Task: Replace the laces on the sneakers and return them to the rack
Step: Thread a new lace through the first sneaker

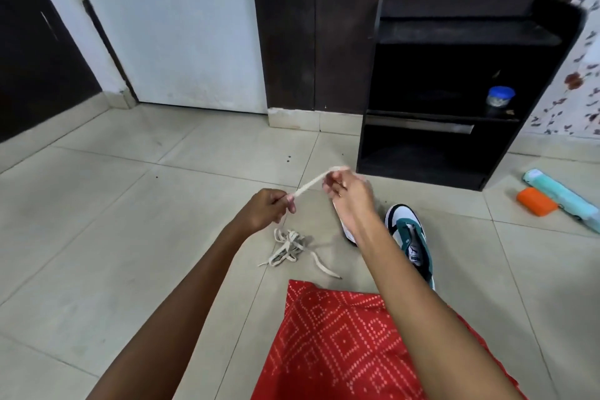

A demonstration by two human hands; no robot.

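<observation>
Head view, both hands pinching lace

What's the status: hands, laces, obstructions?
Left hand and right hand pinch one lace between them. Loose laces on floor. Sneaker near rack, nothing between.

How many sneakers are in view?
2. A green sneaker lies on the floor. A second sneaker, left of it, is mostly hidden behind the right hand. The rack has dark shelves that may hide more.
</observation>
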